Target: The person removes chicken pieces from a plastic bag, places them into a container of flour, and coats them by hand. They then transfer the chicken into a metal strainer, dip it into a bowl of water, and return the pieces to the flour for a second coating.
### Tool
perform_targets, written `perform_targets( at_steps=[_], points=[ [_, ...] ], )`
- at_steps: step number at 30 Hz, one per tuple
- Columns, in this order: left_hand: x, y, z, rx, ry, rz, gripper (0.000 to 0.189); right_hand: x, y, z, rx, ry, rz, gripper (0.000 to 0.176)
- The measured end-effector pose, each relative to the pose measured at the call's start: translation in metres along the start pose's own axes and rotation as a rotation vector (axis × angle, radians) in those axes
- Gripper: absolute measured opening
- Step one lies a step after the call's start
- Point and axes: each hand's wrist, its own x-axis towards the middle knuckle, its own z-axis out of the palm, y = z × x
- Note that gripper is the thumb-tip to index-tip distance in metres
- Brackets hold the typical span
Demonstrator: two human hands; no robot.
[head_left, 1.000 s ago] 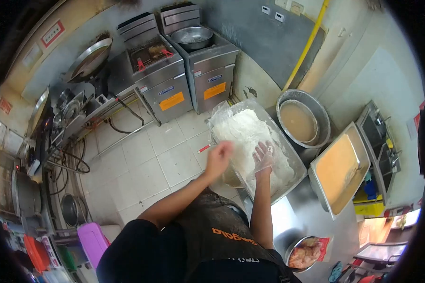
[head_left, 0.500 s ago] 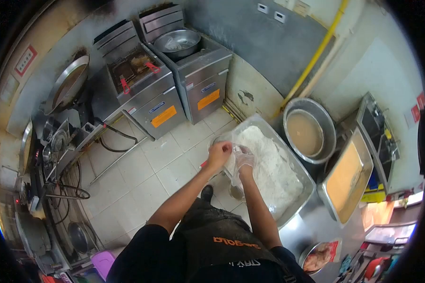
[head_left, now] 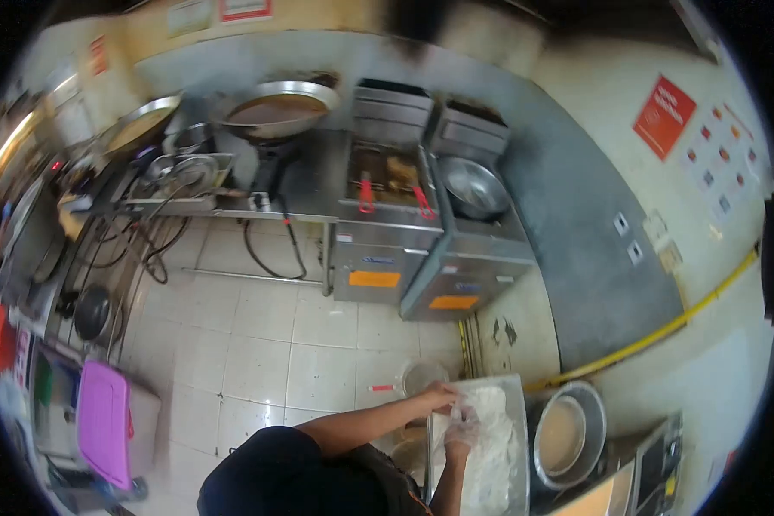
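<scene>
Pale square tiles cover the floor (head_left: 258,344), which fills the middle of a cramped kitchen. Along the far wall, from left to right, stand a cluttered steel range (head_left: 189,185) with two wide woks (head_left: 275,107) and trailing black cables, then two steel fryers (head_left: 387,219). The right-hand fryer carries a steel bowl (head_left: 473,187). The grey wall on the right bears a red poster (head_left: 664,116), sockets and a slanting yellow pipe (head_left: 662,331).

At the near right, a flour tray (head_left: 494,456) heaped with white flour lies beside a round basin (head_left: 568,434) of brownish liquid. The bench (head_left: 533,497) under them is almost hidden.

The left hand (head_left: 439,397), bare, is curled over the tray's far-left corner. The right hand (head_left: 463,421), in a clear glove, lies just beside it on the flour. Both are too small to show how wide either grip is or whether it has hold of anything.

A small clear bucket (head_left: 421,376) stands on the floor just beyond the tray, and a bin with a purple lid (head_left: 103,421) sits well apart at the near left.
</scene>
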Motion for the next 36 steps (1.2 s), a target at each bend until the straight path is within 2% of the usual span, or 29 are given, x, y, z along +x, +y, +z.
perform_targets(
  at_steps=[2,3,5,6,8,10,12,13,14,15,16,18,19,22,23,24,26,27,28,30,31,32,34,36],
  points=[
    [-0.012,-0.001,-0.001,-0.061,-0.042,-0.062,0.028,-0.012,-0.022,-0.003,0.009,-0.060,-0.116,0.014],
    [-0.011,-0.011,-0.003,-0.083,-0.003,-0.020,0.028,-0.017,-0.025,-0.003,0.006,-0.079,-0.094,0.013],
    [-0.007,-0.033,-0.010,-0.184,-0.207,-0.061,0.048,-0.026,-0.041,-0.004,0.015,-0.122,-0.101,0.013],
    [-0.030,-0.022,-0.011,-0.190,-0.179,-0.036,0.048,-0.034,-0.049,-0.007,0.008,-0.127,-0.116,0.011],
    [-0.080,-0.011,-0.003,-0.434,-0.474,0.058,0.050,-0.052,-0.063,-0.015,0.017,-0.142,-0.144,0.009],
    [-0.107,-0.014,-0.003,-0.466,-0.407,0.128,0.052,-0.067,-0.080,-0.017,0.083,-0.177,-0.261,0.009],
    [-0.139,-0.018,-0.013,-0.576,-0.428,0.230,0.042,-0.084,-0.097,-0.017,0.148,-0.267,-0.287,0.009],
    [-0.156,-0.022,-0.016,-0.578,-0.390,0.252,0.042,-0.095,-0.103,-0.014,0.194,-0.343,-0.297,0.009],
    [-0.176,-0.023,-0.017,-0.558,-0.254,0.417,0.041,-0.103,-0.101,-0.006,0.220,-0.382,-0.315,0.009],
    [-0.191,-0.029,-0.023,-0.531,-0.109,0.581,0.041,-0.109,-0.098,0.005,0.232,-0.411,-0.414,0.009],
    [-0.205,-0.038,-0.031,-0.533,-0.054,0.606,0.041,-0.121,-0.094,0.018,0.247,-0.439,-0.513,0.009],
    [-0.227,-0.059,-0.050,-0.674,0.093,0.780,0.041,-0.154,-0.123,0.020,0.236,-0.540,-0.478,0.008],
    [-0.239,-0.067,-0.058,-0.704,0.182,0.745,0.042,-0.166,-0.127,0.027,0.312,-0.604,-0.482,0.007],
    [-0.287,-0.075,-0.076,-0.654,0.195,0.748,0.047,-0.187,-0.155,0.030,0.354,-0.680,-0.559,0.008],
    [-0.315,-0.066,-0.065,-0.558,0.277,0.745,0.065,-0.193,-0.159,0.035,0.355,-0.707,-0.629,0.008],
    [-0.330,-0.064,-0.070,-0.553,0.285,0.755,0.065,-0.198,-0.160,0.043,0.352,-0.736,-0.696,0.009],
    [-0.350,-0.065,-0.074,-0.589,0.079,0.837,0.078,-0.206,-0.164,0.053,0.353,-0.783,-0.696,0.011],
    [-0.356,-0.067,-0.086,-0.607,-0.024,0.787,0.085,-0.212,-0.176,0.052,0.367,-0.812,-0.719,0.011],
    [-0.364,-0.069,-0.094,-0.601,-0.024,0.805,0.085,-0.217,-0.187,0.055,0.382,-0.839,-0.746,0.010],
    [-0.378,-0.072,-0.110,-0.270,0.248,0.962,0.084,-0.230,-0.193,0.074,0.322,-0.867,-0.791,0.008],
    [-0.345,-0.100,-0.161,-0.145,0.324,1.063,0.089,-0.240,-0.194,0.089,0.366,-0.923,-0.804,0.006],
    [-0.345,-0.101,-0.183,-0.146,0.330,1.078,0.089,-0.249,-0.198,0.102,0.409,-0.983,-0.817,0.005],
    [-0.361,-0.104,-0.218,-0.452,0.512,0.898,0.093,-0.266,-0.222,0.118,0.377,-1.016,-0.891,0.004],
    [-0.414,-0.100,-0.223,-0.513,0.604,0.891,0.099,-0.287,-0.248,0.140,0.354,-1.066,-0.974,0.004]
  ],
)
